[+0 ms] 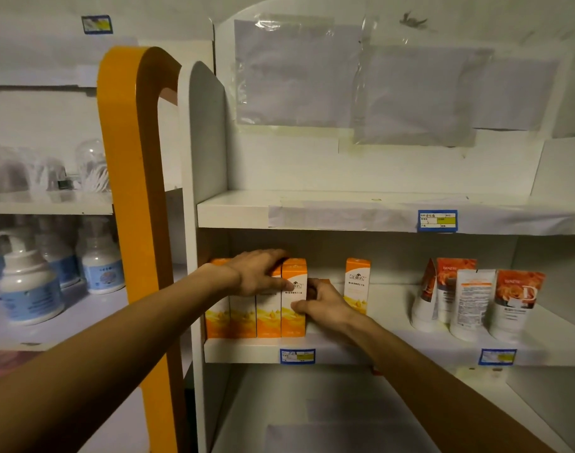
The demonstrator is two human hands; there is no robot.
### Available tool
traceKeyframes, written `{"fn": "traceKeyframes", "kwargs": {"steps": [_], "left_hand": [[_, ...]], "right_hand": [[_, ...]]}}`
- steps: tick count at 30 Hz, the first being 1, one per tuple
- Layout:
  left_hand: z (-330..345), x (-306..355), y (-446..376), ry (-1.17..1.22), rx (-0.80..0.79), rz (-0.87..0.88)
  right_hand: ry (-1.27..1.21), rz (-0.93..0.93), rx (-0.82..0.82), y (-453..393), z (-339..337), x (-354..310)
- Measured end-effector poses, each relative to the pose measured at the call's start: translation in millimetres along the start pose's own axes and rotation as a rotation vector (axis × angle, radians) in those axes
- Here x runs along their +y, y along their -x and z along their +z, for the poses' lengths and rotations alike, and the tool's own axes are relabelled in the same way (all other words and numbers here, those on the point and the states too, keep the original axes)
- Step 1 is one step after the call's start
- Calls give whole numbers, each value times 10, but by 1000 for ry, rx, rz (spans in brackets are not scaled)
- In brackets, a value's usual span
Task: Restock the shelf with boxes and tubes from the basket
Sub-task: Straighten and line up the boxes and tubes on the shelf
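Note:
A row of several orange-and-white boxes [268, 317] stands at the left end of the middle shelf [410, 349]. My left hand [260, 273] lies over the tops of the boxes, fingers spread across them. My right hand [325, 302] presses against the right side of the rightmost box [294, 299], thumb on its front. One more orange box [357, 284] stands alone further right. Several white-and-orange tubes [475, 299] stand upright at the shelf's right end. The basket is out of view.
A bare upper shelf [233, 210] with a blue price tag [437, 220] hangs above. The lower shelf [312, 403] holds only paper. An orange-edged divider [129, 191] separates a left shelving unit with white-and-blue pump bottles [31, 289].

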State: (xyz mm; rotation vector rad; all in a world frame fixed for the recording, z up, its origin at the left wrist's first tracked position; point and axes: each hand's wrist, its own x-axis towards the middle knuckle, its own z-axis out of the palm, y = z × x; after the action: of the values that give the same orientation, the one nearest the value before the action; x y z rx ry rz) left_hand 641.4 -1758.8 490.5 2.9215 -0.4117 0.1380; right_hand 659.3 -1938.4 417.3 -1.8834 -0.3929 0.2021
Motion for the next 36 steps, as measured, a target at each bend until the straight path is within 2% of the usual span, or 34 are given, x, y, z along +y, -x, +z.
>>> {"fn": "traceKeyframes", "kwargs": {"steps": [6,17,20,23,26,30,33,36], "left_hand": [[-36,-7,-11,198,-25,-29],[-86,2,-77,297,-89,-48],[-80,5,-103,298,-95,-58],[-89,38,-127,273,-110,-65],[-97,97,-121,230,-110,-81],[-79,235,-81,-93,57,-42],[-84,416,-60,-296,111,57],[-44,649,-42,-381,121,96]], "right_hand": [[-68,24,7,22,4,16],[-152,50,-17,42,-33,-7],[-46,21,-30,86,-81,-6],[224,-139,76,210,-206,-14],[522,-328,203,334,-478,-64],[608,-450,380,407,-854,-95],[682,-462,464,462,-1024,-24],[715,-372,476,504,-1099,97]]}}
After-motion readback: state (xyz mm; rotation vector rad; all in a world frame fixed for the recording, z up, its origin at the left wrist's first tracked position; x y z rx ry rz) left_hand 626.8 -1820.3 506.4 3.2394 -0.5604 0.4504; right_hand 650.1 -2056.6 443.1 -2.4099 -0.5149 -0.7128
